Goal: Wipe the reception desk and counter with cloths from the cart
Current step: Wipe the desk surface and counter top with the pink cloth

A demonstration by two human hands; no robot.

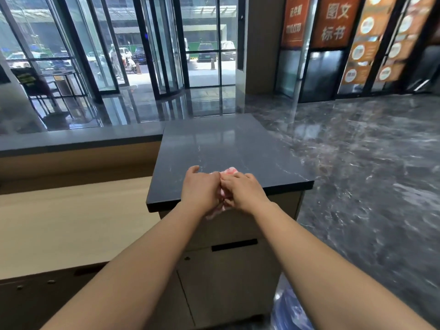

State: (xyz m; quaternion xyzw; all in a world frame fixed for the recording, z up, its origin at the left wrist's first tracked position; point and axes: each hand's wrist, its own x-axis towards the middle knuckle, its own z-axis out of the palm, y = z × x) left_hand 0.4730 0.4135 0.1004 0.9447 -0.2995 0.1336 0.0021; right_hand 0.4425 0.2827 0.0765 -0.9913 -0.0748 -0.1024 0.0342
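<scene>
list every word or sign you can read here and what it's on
"圖文" over "标书": wide orange banner on the glass wall.
Narrow orange banner beside it: too blurred to read.
Yellow sign far left: too blurred.
Counter and cloth: no text.

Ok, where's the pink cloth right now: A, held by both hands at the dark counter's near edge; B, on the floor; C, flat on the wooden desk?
A: the left hand and right hand both grip the bunched pink cloth over the near edge of the dark counter.
</scene>
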